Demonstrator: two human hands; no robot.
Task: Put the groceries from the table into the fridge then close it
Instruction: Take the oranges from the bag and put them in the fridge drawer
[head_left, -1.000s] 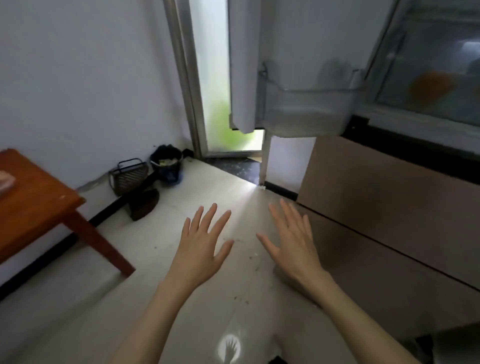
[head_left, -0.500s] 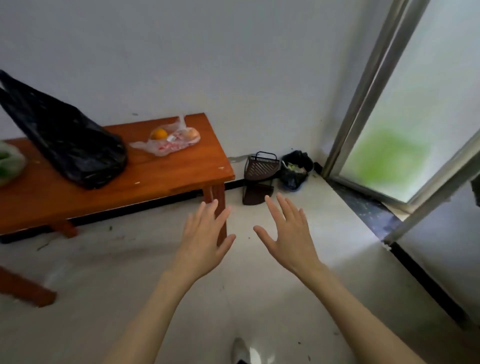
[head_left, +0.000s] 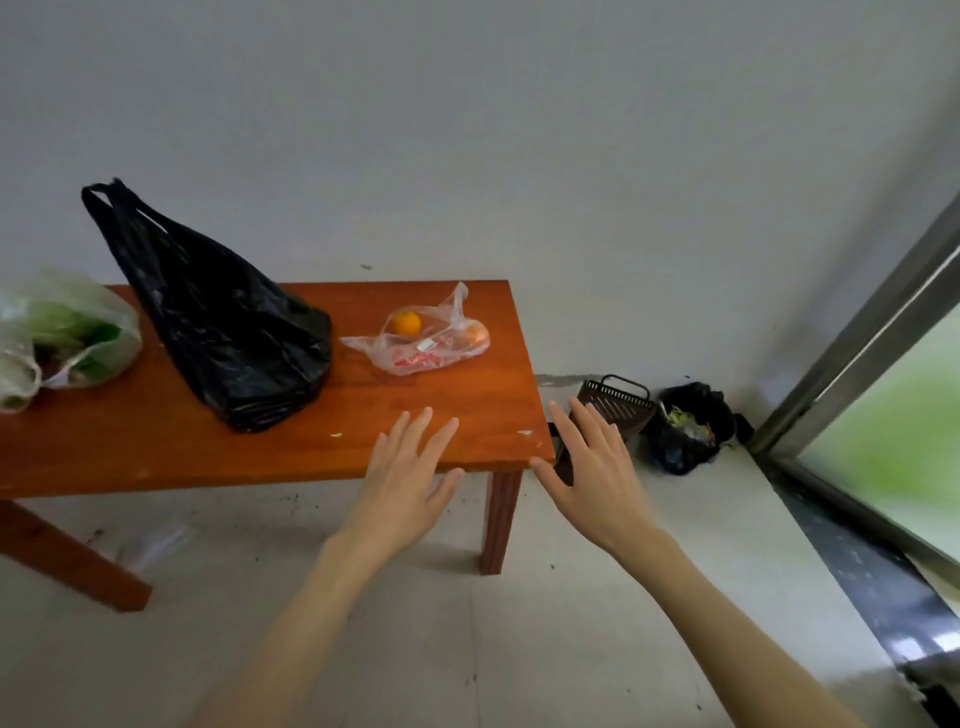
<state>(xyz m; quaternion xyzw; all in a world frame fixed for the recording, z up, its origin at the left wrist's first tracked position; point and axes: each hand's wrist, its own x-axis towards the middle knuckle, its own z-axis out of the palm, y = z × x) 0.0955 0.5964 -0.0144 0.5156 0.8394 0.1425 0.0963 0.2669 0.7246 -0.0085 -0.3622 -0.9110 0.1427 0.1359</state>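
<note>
Orange-brown tabletop (head_left: 156, 447) has swung into view where the fridge door was a second ago. Both hands, left hand (head_left: 402, 480) and right hand (head_left: 597, 467), hover spread and empty at its near right corner; fruit bag (head_left: 431, 340), black bag (head_left: 228, 327) and greens bag (head_left: 62, 338) await collection.

green veg bag (head_left: 57, 338) cut off at left edge, black bag (head_left: 228, 332) contents hidden

Soft, even daylight enters through the frosted door (head_left: 893, 457) at right, its green patch blurred. Shadows under the table (head_left: 156, 447) are faint. The wall (head_left: 519, 130) darkens toward the corners, and wide-angle distortion bends the door frame. Focus is slightly soft throughout.
</note>
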